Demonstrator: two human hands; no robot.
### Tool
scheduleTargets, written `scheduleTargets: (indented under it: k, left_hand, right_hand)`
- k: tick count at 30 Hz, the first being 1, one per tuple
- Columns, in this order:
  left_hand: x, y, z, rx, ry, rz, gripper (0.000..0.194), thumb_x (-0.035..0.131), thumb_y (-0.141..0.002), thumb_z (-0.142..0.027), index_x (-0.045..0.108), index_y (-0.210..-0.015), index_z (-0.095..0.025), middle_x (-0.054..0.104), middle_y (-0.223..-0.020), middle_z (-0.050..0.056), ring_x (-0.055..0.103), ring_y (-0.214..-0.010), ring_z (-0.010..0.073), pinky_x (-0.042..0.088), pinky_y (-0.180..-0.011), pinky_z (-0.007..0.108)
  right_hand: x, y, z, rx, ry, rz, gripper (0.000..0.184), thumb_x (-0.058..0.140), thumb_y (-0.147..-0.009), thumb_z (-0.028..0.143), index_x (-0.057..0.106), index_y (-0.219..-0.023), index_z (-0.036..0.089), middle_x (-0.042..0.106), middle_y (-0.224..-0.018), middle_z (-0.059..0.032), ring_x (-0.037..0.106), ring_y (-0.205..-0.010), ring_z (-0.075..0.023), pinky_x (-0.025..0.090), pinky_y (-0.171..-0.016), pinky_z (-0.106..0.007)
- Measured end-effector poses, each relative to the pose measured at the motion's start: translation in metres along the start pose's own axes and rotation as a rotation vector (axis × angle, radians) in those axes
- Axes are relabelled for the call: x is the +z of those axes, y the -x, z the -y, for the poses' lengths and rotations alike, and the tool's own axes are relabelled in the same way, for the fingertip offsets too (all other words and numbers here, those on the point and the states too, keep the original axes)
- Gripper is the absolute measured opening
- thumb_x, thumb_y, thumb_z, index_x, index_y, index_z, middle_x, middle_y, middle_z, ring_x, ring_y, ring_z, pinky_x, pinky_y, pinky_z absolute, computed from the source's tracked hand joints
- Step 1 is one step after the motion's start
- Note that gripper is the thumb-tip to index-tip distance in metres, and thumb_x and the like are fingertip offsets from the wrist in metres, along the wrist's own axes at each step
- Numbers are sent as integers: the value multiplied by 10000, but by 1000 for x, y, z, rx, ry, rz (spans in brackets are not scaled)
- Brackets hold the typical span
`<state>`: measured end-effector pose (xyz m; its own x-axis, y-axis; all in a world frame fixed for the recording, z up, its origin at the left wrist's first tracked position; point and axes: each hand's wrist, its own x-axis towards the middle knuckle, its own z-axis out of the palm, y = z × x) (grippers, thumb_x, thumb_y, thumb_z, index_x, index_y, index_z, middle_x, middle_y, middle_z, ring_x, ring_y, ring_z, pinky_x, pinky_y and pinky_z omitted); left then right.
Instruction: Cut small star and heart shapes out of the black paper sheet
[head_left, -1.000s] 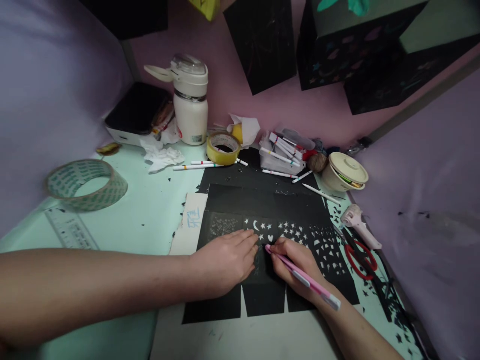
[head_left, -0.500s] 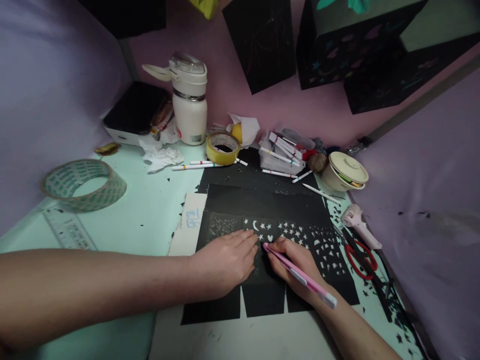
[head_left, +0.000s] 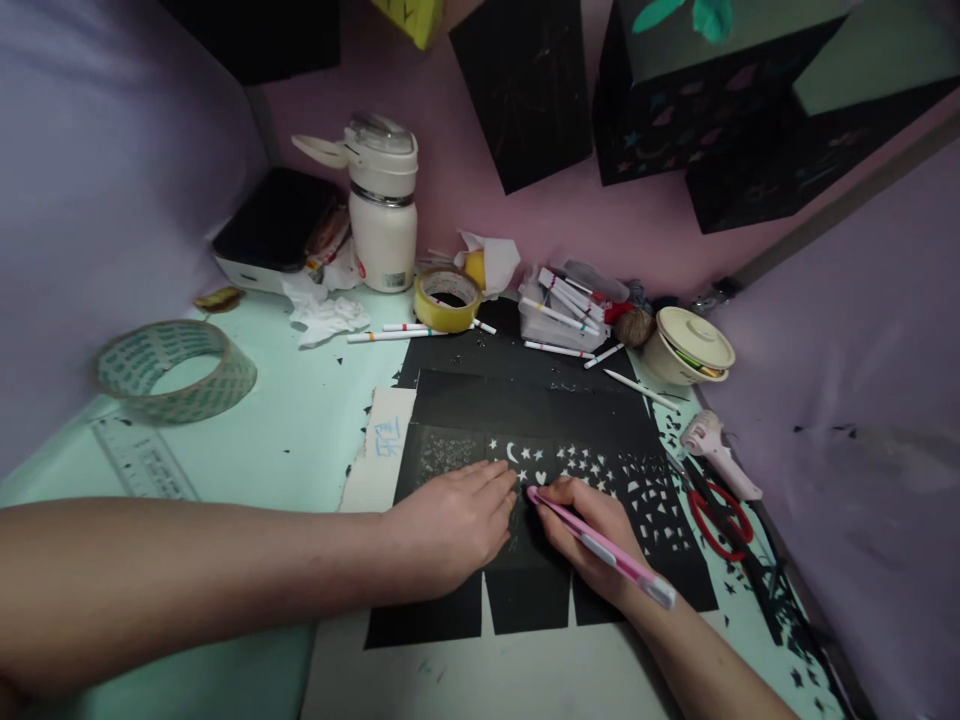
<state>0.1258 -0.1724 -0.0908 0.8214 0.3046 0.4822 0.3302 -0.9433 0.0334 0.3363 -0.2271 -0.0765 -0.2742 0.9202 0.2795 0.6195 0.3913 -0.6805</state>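
Note:
A sheet of black card (head_left: pixel 525 600) lies flat, with star, moon, heart and small angular cut-outs across it and slits along its near edge. My left hand (head_left: pixel 450 525) rests flat on the card, fingers stretched out together, covering part of the left and middle panels. Beside its fingertips, my right hand (head_left: pixel 589 525) grips a pink craft knife (head_left: pixel 600 545) like a pen. The knife's front end points at the middle panel, just below the heart cut-out; its tip is too small to make out. Under the card is a pale board (head_left: pixel 405 680).
Left stand a wide tape roll (head_left: pixel 176 400) and a clear ruler (head_left: pixel 142 460). Behind are a white bottle (head_left: pixel 382 240), yellow tape (head_left: pixel 448 318) and a tub of markers (head_left: pixel 559 320). Right are a lidded bowl (head_left: pixel 686 350), pink glue gun (head_left: pixel 720 455), red-handled scissors (head_left: pixel 697 535) and black scraps.
The view has shifted very slightly. Both hands and the knife stay in nearly the same place on the card.

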Motion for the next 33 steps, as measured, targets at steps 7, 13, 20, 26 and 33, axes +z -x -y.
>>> scheduleTargets:
  k: [7,13,20,26,33]
  left_hand:
    - [-2,0,-1,5,-3,19,319,447,-926,-244,665,-1057,-50,671,-1143,168,624,-1085,254,496,-957,373]
    - [-1,0,0,4,10,36,322,449,-925,-237,658,-1069,-38,658,-1162,183,618,-1097,266,494,-957,387]
    - [-1,0,0,-2,20,29,322,449,-925,-237,653,-1079,-41,654,-1173,182,623,-1087,266,504,-949,385]
    - [-1,1,0,-6,32,23,321,462,-920,-242,654,-1073,-36,655,-1167,193,631,-1075,274,512,-936,391]
    - [0,2,-1,-10,22,34,319,449,-925,-232,648,-1081,-38,653,-1174,185,625,-1087,276,509,-942,390]
  right_hand:
    - [0,0,1,14,13,-7,125,535,-880,133,516,-784,212,564,-671,18,510,-549,-105,415,-545,-217]
    - [-2,-3,4,101,-38,10,55,551,-882,179,558,-835,205,622,-727,-7,563,-599,-121,435,-575,-228]
    - [-7,-7,2,244,-93,47,130,548,-889,254,577,-778,192,577,-654,13,500,-563,-122,385,-533,-234]
    - [-12,-11,3,291,-122,73,134,561,-885,261,600,-783,183,577,-658,13,493,-566,-120,384,-524,-226]
    - [-15,-14,4,330,-162,89,155,571,-887,276,591,-766,182,588,-664,9,502,-574,-120,390,-523,-223]
